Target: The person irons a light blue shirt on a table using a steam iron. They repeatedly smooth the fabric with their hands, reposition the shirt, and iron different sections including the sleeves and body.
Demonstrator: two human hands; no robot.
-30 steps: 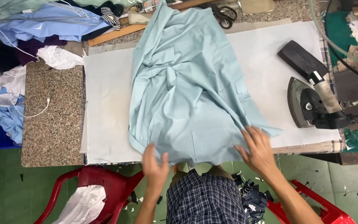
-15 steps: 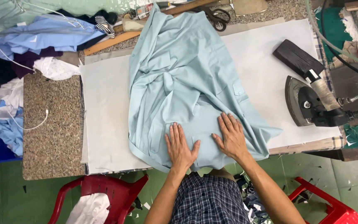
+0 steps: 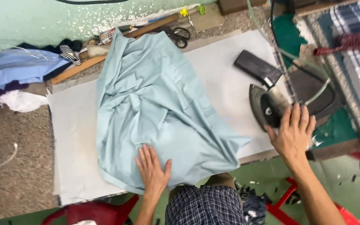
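Left grip: our left hand (image 3: 153, 171) lies flat with the fingers spread, palm down on the near hem of the pale blue shirt (image 3: 155, 108); it holds nothing, only presses the cloth.
Right grip: our right hand (image 3: 293, 134) is wide open, fingers fanned, at the near end of the black iron (image 3: 271, 102); the fingertips reach the iron's rear edge, and we cannot tell whether they touch it or are just short of it.
Shirt: we see it lying crumpled and creased in the middle of the white pressing cloth (image 3: 73, 137), one corner trailing towards the iron, the near hem hanging over the edge of the surface.
Iron: it sits right of the shirt, well apart from its main bulk, at the right end of the pressing cloth, with a hose and cable rising behind it.
Scissors: a black-handled pair (image 3: 178, 35) lies just beyond the shirt's far edge.
Wooden ruler: a long stick (image 3: 117, 46) runs along the far side of the shirt, partly under it.
Clothes pile: blue and white garments (image 3: 15, 71) are heaped left of the shirt, well apart.
Surface: speckled stone (image 3: 19, 166) shows bare left of the shirt, past the pressing cloth.
Chair: a red plastic one (image 3: 88, 210) stands below the shirt's near hem.
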